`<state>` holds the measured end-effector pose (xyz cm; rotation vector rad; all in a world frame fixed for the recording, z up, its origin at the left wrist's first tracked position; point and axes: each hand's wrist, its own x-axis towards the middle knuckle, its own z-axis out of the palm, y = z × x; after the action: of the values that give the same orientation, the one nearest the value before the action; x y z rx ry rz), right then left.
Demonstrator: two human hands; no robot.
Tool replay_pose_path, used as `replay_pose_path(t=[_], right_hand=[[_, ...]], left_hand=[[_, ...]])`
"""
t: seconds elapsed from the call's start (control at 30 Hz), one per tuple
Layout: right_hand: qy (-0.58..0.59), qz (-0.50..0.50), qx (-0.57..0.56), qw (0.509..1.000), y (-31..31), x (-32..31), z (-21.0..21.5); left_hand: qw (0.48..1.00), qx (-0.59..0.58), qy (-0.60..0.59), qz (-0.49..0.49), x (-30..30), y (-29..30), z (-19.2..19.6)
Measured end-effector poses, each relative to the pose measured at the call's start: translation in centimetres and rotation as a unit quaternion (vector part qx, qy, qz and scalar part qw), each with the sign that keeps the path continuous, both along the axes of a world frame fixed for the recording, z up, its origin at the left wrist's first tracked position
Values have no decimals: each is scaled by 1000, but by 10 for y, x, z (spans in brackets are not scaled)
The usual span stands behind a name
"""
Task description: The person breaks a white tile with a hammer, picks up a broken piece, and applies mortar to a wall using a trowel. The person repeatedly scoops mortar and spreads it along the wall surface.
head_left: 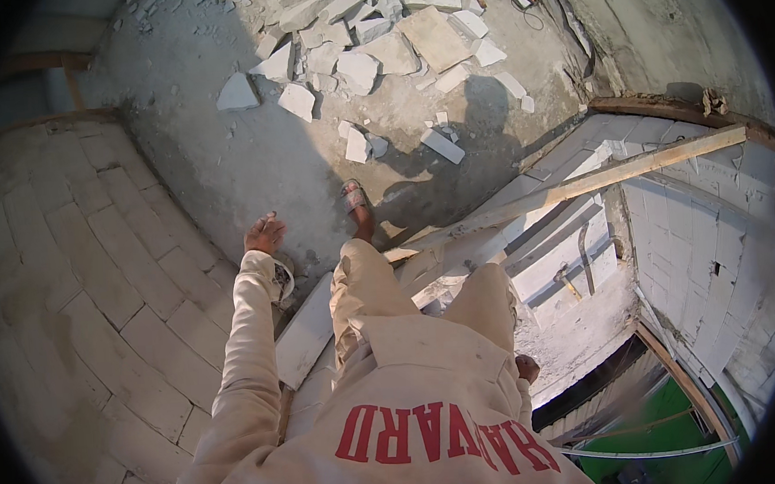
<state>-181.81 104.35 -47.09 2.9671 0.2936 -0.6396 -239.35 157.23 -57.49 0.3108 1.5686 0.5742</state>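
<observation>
My left hand is held out past the left knee, above the floor by the block wall. Its fingers are a little bent and apart, with nothing seen in them. Just below it, partly behind the sleeve, is a round pale object whose kind I cannot make out. My right hand hangs low beside the right thigh; its fingers are mostly hidden. A white block lies by my left leg. To the right, a hammer and a dark curved bar rest on a pale block surface.
A long wooden beam slants across in front of my legs. Broken white slabs cover the far floor, with a loose block piece nearer. Block walls stand left and right. An opening shows green at lower right.
</observation>
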Motion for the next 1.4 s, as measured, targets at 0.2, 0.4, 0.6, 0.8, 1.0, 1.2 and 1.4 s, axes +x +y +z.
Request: replay_pose_path(t=[0.2, 0.4, 0.6, 0.8, 1.0, 1.2, 1.4], right_hand=[[7, -106, 25, 994, 131, -55, 42], [81, -76, 259, 959, 237, -43, -10], [142, -116, 294, 938, 331, -52, -31], [252, -223, 325, 884, 483, 48, -124], [375, -123, 269, 879, 742, 124, -250], [429, -47, 223, 874, 886, 131, -278], [388, 92, 135, 907, 872, 129, -312]], left_hand=[[950, -282, 82, -105, -85, -172, -42], [889, -276, 121, -345, -37, -168, 2], [934, -204, 80, -281, -31, 0, 11], [985, -65, 152, 40, -4, 123, 43], [851, -212, 227, -423, 47, 94, 16], [685, -242, 276, -630, 156, 126, 6], [958, -255, 121, -59, 273, 292, 33]])
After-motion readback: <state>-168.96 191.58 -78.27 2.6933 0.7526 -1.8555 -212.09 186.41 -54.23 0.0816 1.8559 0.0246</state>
